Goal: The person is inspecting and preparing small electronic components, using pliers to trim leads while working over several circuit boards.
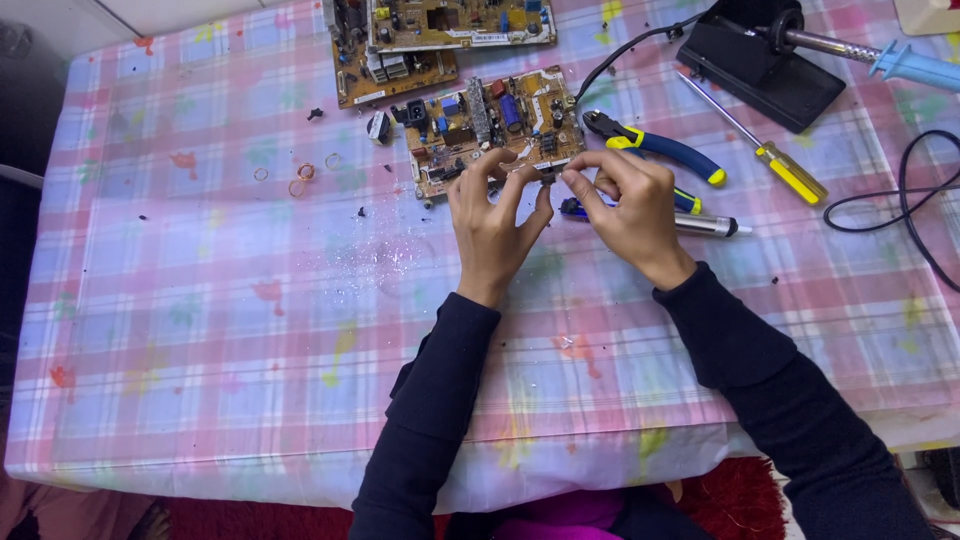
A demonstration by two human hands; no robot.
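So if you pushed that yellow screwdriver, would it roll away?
Probably a little: the yellow screwdriver has a long thin round shaft and lies flat on the tablecloth. The soft cloth would likely slow it. It looks stiff, and neither hand touches it.

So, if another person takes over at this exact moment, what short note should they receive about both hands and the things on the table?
Left hand: fingers at the near edge of the circuit board.
Right hand: fingertips pinch a small dark part at that same edge.
Board lies flat on the checked tablecloth; whether the part is free of it cannot be told.
Right of the hands: blue-yellow pliers, yellow screwdriver, soldering iron on its stand.
More boards lie farther back; small rings and debris to the left.
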